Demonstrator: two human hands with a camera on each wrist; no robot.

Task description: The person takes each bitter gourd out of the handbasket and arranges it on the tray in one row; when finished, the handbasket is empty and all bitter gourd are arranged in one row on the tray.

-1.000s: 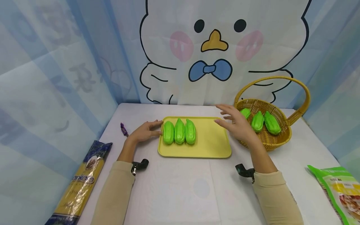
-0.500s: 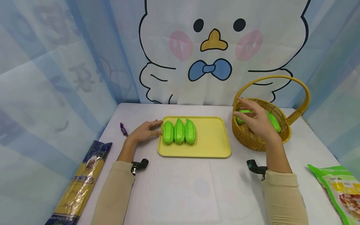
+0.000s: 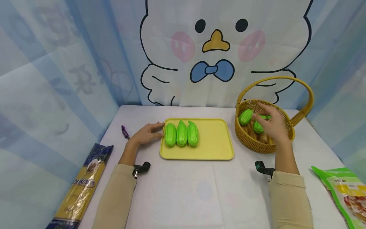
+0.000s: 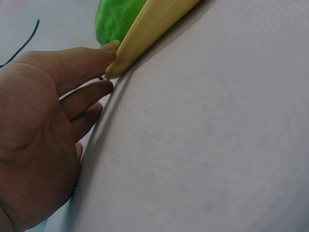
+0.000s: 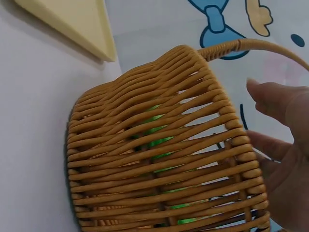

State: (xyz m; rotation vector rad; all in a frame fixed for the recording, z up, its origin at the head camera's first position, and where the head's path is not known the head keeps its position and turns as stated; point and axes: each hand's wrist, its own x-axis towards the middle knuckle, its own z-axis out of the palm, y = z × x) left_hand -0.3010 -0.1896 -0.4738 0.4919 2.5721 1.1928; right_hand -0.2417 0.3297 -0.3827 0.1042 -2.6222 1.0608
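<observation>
Since the earliest frame, one hand has travelled; the right hand [image 3: 274, 123] is now over the basket, no longer above the right half of the tray, while the left hand [image 3: 145, 134] stays where it was. Nearest, a blue-and-gold packet [image 3: 83, 187] and a green bag [image 3: 347, 190] lie at either side, probably out of the way; beyond them the left hand's fingers reach nearly straight, thumb apart from forefinger, tips touching the left edge of the yellow tray [image 3: 214, 141], likely to steady it; a purple candy [image 3: 125, 132] lies just left of that hand. Three green vegetables [image 3: 181, 133] sit side by side on the tray's left half, perhaps packed so to save room; their long axes run near to far, the pointed tips of the middle and right ones facing away. Over the wicker basket [image 3: 254, 146], the right hand's thumb and forefinger are parted, nothing visible between them; below, one green piece [image 3: 246, 117] slants far-right, another [image 3: 258, 127] is partly hidden, its axis unclear; farthest hangs the printed curtain [image 3: 211, 92].
</observation>
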